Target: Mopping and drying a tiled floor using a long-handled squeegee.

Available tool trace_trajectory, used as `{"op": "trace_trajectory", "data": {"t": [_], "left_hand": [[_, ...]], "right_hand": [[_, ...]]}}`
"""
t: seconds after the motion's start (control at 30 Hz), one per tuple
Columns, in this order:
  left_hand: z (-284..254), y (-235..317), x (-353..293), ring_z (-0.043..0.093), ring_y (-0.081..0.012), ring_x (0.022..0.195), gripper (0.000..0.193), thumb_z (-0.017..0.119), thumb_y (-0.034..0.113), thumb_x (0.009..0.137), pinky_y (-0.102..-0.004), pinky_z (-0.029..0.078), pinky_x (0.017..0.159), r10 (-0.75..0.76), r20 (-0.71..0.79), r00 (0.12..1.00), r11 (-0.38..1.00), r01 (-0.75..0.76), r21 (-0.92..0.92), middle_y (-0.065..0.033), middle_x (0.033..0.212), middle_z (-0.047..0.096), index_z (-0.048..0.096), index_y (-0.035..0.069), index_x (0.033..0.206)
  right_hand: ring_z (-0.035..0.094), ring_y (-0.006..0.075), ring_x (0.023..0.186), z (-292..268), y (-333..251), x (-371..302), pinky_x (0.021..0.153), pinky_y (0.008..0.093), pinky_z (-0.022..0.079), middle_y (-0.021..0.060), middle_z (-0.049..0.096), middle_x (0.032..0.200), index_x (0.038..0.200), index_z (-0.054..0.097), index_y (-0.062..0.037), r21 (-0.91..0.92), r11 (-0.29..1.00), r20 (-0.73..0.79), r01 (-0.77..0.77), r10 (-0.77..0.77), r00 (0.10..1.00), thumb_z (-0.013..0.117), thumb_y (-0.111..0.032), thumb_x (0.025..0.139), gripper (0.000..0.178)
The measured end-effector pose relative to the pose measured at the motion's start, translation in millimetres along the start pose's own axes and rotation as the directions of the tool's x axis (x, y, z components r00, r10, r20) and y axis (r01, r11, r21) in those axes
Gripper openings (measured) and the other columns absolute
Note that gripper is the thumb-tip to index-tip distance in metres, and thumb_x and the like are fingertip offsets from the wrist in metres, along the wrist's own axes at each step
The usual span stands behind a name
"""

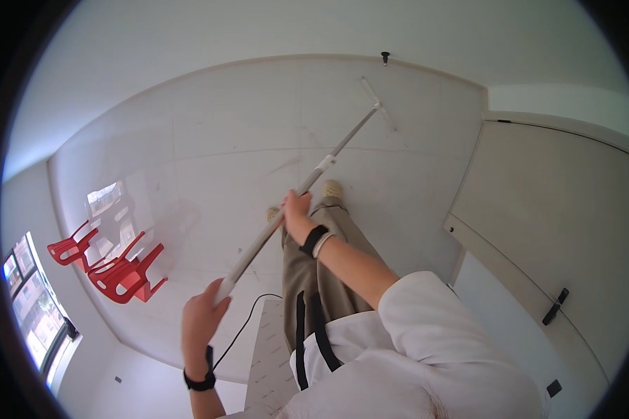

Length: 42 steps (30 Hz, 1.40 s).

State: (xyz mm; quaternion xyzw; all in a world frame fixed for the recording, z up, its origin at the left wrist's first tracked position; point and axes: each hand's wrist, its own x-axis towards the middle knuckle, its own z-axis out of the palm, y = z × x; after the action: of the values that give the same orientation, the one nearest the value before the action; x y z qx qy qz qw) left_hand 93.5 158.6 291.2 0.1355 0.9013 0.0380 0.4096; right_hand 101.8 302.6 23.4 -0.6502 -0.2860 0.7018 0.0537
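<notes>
A long grey pole with a thin pale crossbar at its far end, which looks like a floor squeegee (262,237), slants from lower left to upper right. Its head (379,105) lies on the pale floor near the far wall. My left hand (203,314) is closed round the near end of the pole. Farther up, below the white joint, my right hand (297,211) grips the shaft. Both wrists wear black bands, and the right one also has a pale band. My feet in cream clogs (333,188) stand beneath the pole.
Two red plastic chairs (122,276) stand at the left, near a window (38,300). A small black doorstop (385,57) is by the far wall. On the right is a beige door (538,202) with a black handle (555,306). A black cable (241,327) runs beside a pale printed panel (264,342).
</notes>
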Motion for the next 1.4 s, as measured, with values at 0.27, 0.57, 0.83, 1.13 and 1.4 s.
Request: {"op": "trace_trajectory", "data": {"t": [0.27, 0.57, 0.83, 1.13, 1.4], "left_hand": [[116, 159, 118, 0.054, -0.0323, 0.064, 0.018, 0.046, 0.013, 0.072, -0.0402, 0.043, 0.055, 0.466, 0.033, 0.884, 0.883, -0.464, -0.067, -0.0169, 0.065, 0.054, 0.042, 0.001, 0.086], [131, 300, 187, 0.054, -0.0319, 0.056, 0.015, 0.045, 0.013, 0.071, -0.0407, 0.043, 0.054, 0.525, 0.037, 0.85, 0.849, -0.522, -0.08, -0.015, 0.06, 0.054, 0.041, 0.0, 0.078], [125, 290, 194, 0.054, -0.0325, 0.063, 0.021, 0.043, 0.02, 0.075, -0.0417, 0.043, 0.056, 0.436, 0.064, 0.897, 0.894, -0.441, 0.08, -0.0173, 0.065, 0.055, 0.043, 0.0, 0.081], [97, 134, 151, 0.053, -0.0344, 0.063, 0.027, 0.048, 0.028, 0.075, -0.0424, 0.041, 0.055, 0.257, 0.061, 0.965, 0.952, -0.263, 0.158, -0.0177, 0.063, 0.054, 0.046, 0.002, 0.082], [41, -6, 33, 0.051, -0.0365, 0.062, 0.028, 0.05, 0.028, 0.075, -0.0425, 0.039, 0.052, -0.009, -0.031, 0.999, 0.993, 0.013, 0.12, -0.0195, 0.063, 0.053, 0.048, 0.002, 0.084]], "right_hand": [[0.039, 0.0143, 0.04, -175, -143, 178, 0.035, 0.0278, 0.028, 0.0032, 0.037, 0.045, 0.043, 0.038, -0.0083, 0.096, 0.961, -0.299, 0.258, -0.22, 0.929, 0.047, -0.01, 0.06, 0.02], [0.051, 0.0168, 0.067, -253, -268, 206, 0.056, 0.0273, 0.046, 0.0093, 0.05, 0.072, 0.075, 0.044, -0.0008, -0.046, 0.999, 0.322, 0.009, 0.007, 0.947, 0.049, -0.007, 0.073, 0.008], [0.053, 0.0182, 0.066, -233, -244, 231, 0.06, 0.0301, 0.048, 0.0094, 0.051, 0.068, 0.071, 0.047, 0.0004, 0.003, 1.0, 0.282, 0.005, -0.006, 0.959, 0.048, -0.01, 0.075, 0.011], [0.055, 0.0196, 0.059, -134, -134, 164, 0.055, 0.0304, 0.048, 0.0082, 0.052, 0.062, 0.07, 0.052, -0.0006, -0.311, 0.942, 0.471, -0.127, 0.269, 0.84, 0.051, -0.013, 0.07, 0.013], [0.055, 0.0225, 0.052, -17, -11, 26, 0.046, 0.0325, 0.047, 0.0117, 0.052, 0.061, 0.071, 0.047, 0.0038, -0.462, 0.866, 0.531, -0.192, 0.444, 0.721, 0.047, -0.014, 0.068, 0.018]]}}
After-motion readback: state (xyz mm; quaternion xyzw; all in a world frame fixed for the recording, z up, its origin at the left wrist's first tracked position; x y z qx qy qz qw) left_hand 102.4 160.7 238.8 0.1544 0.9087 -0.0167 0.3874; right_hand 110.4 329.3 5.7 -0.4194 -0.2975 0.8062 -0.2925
